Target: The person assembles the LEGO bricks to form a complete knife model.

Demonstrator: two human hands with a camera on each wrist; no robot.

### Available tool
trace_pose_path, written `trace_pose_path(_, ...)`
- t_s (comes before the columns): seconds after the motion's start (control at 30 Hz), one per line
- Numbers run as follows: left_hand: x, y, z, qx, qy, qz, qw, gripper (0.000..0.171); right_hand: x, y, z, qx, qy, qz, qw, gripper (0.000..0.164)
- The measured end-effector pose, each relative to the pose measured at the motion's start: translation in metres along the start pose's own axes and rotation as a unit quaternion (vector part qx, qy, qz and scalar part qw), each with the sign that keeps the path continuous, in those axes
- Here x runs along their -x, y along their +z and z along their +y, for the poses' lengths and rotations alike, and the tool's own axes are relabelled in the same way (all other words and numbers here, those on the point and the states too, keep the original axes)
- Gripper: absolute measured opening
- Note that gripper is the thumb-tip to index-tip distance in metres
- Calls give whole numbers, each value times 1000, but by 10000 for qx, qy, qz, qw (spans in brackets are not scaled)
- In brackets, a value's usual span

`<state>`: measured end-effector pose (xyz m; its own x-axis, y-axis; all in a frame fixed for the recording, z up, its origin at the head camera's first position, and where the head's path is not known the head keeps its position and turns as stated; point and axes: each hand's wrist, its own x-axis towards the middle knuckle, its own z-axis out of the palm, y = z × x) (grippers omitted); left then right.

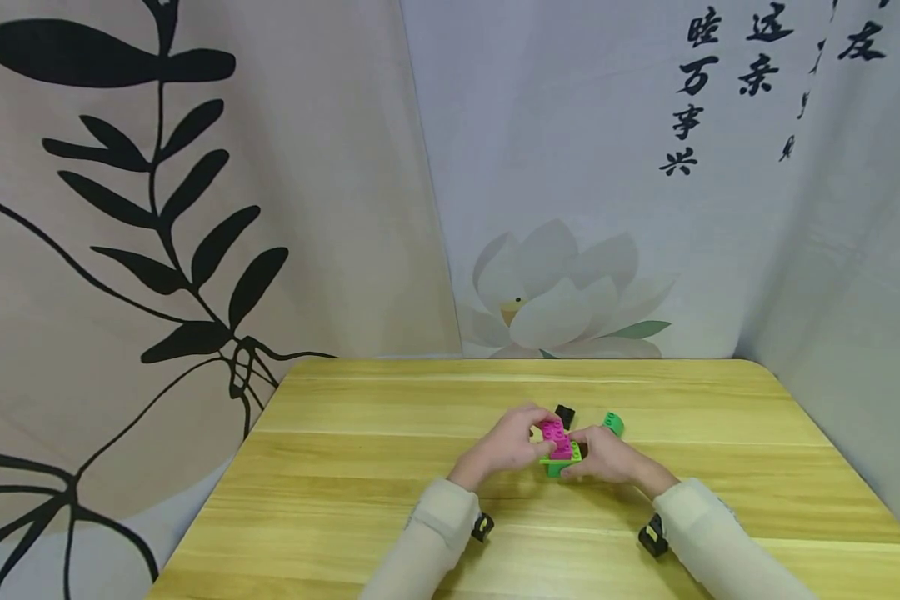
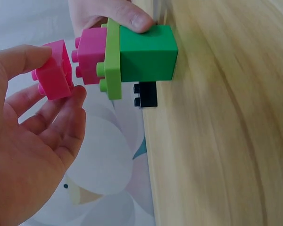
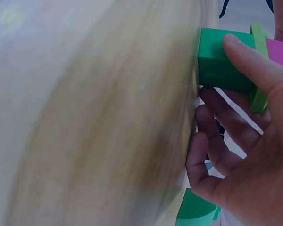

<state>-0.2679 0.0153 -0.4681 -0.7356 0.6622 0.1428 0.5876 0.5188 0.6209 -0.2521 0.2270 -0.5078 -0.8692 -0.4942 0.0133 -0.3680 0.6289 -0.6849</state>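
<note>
A pink toy brick (image 2: pixel 55 70) is pinched between the thumb and fingers of my left hand (image 1: pixel 508 442). It hangs just above a small stack, with a narrow gap seen in the left wrist view. That stack has a dark green brick (image 2: pixel 148 54) at the bottom, a lime green plate (image 2: pixel 113 61) in the middle and a magenta brick (image 2: pixel 92 54) on top. My right hand (image 1: pixel 607 457) grips the green bottom brick from the right, thumb on its near side. The fingertips' hold behind the brick is partly hidden.
Behind the stack lies a black brick (image 1: pixel 565 415). Another green brick (image 1: pixel 613 423) stands beyond my right hand. Everything rests on a wooden table (image 1: pixel 360 483), whose far edge meets a printed curtain (image 1: pixel 367 208).
</note>
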Motion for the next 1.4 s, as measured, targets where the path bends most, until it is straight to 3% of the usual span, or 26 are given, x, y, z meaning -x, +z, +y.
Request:
trace_pose_path(0.4,0,4,2,82,-36,-92,9999,33,0,0,-2,36,96,-38,9999,24)
trace_pose_path(0.93,-3,3,9,-165,-189,-178,9995,38,0,0,0,100,72,37,9999,24)
trace_pose_path(1.23,-4,2,6,-232,-5,-216,9995,36,0,1,0,53,40,38,10000,24)
trace_pose_path(1.4,-4,3,7,-210,-73,-225,9995,30,1,0,-1,79,48,25,10000,23)
